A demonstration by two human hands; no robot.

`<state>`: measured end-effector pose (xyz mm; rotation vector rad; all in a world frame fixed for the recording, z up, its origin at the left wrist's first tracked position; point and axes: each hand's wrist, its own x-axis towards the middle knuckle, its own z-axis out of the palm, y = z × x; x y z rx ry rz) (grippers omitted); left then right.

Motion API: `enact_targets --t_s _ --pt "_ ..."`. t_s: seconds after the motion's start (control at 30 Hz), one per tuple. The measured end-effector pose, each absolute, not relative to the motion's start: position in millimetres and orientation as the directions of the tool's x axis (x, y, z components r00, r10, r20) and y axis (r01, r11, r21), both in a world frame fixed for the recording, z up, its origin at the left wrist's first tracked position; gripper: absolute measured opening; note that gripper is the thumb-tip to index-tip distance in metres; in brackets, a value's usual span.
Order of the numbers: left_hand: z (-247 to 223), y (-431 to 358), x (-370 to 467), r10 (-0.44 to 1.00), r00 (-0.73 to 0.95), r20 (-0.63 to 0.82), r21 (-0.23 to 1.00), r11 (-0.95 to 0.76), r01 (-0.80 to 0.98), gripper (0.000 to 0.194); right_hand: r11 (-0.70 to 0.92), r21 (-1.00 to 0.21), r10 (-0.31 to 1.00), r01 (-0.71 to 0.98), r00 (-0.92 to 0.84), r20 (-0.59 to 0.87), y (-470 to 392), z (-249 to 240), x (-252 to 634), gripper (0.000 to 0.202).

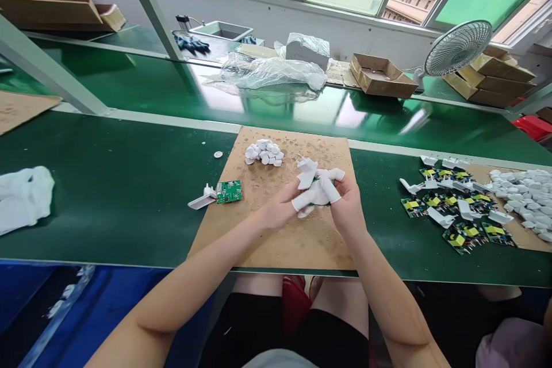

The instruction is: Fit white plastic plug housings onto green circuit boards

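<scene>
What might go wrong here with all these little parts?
The white plug part between the left hand and right hand could slip from the covered fingertips. The left forearm might brush the nearby green circuit board. At right, the crowded circuit boards might snag if one is lifted.

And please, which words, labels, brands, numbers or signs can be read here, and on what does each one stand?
None can be read.
Single green rectangular circuit board: any marking is too small to read.
Green circuit boards with yellow blocks: also too small.
Brown open cardboard box: no lettering can be made out.
</scene>
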<state>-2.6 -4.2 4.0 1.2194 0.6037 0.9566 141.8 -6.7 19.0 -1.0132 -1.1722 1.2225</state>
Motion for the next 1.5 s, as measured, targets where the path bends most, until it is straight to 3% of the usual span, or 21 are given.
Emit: enact_targets --t_s 0.17,0.37,0.53,0.8,1.1,1.23,1.5 --pt "14 -3 -2 0.826 0.552 0.115 0.951 0.069 -0.300 0.041 0.028 -0.983 0.985 -0.182 -0.165 0.059 -4 22 152 0.047" --pt "12 -1 -8 0.857 0.497 0.137 0.929 0.063 -0.364 0.050 0.092 -0.974 0.948 -0.208 -0.281 0.149 -4 21 159 0.045" --pt "7 0 -7 0.879 0.469 0.087 0.933 0.093 -0.347 0.047 0.142 -0.973 0.915 -0.184 -0.351 0.200 -5 25 156 0.057" --pt "8 1 -4 0.925 0.378 0.038 0.929 0.107 -0.354 0.046 0.162 -0.978 0.941 -0.134 -0.278 0.194 -3 17 151 0.064" --pt "8 2 -4 0.925 0.375 0.053 0.935 0.086 -0.344 0.047 0.149 -0.983 0.952 -0.104 -0.253 0.171 -3 18 150 0.053" --pt "6 0 -4 0.930 0.361 0.072 0.931 0.067 -0.359 0.056 0.161 -0.981 0.957 -0.105 -0.227 0.181 -4 20 151 0.046" --pt "5 -3 -2 0.947 0.301 0.114 0.975 -0.048 -0.219 0.046 0.150 -0.986 0.978 -0.080 -0.137 0.160 -7 16 142 0.040"
